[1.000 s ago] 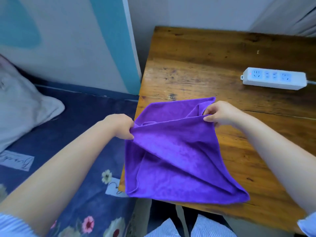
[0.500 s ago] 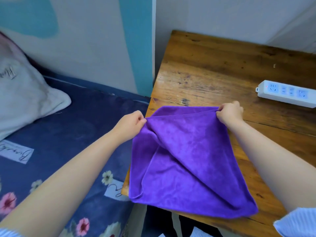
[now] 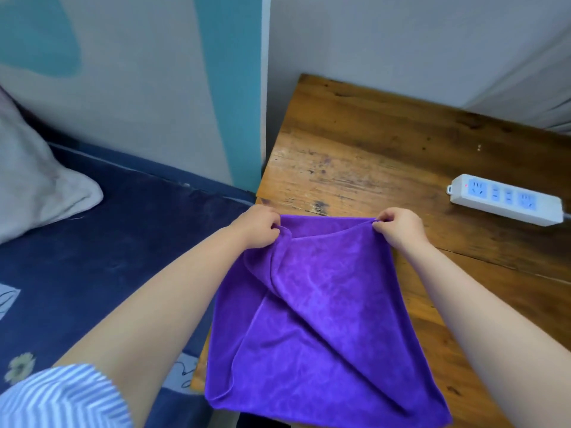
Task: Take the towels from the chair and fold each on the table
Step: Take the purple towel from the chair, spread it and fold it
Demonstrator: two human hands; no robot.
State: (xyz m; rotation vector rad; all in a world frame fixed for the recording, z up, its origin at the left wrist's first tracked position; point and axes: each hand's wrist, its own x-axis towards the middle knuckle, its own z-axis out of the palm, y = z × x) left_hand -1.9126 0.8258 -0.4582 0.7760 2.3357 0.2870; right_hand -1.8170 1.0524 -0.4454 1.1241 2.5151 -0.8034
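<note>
A purple towel [image 3: 321,329] lies on the near left part of the wooden table [image 3: 386,156], its near edge at the table's front. The top layer is drawn over toward the far edge, with creases running diagonally. My left hand [image 3: 258,227] pinches the far left corner of the towel. My right hand [image 3: 398,225] pinches the far right corner. Both corners are held just above the lower layer's far edge. No chair and no other towel are in view.
A white power strip [image 3: 506,200] lies at the table's right. A bed with a dark blue floral sheet [image 3: 123,242] and a white pillow [image 3: 34,193] stands left of the table. A wall rises behind both.
Both hands have carried the towel's corners farther from me, laying the upper layer over the lower one. The two held corners now nearly meet the far edge.
</note>
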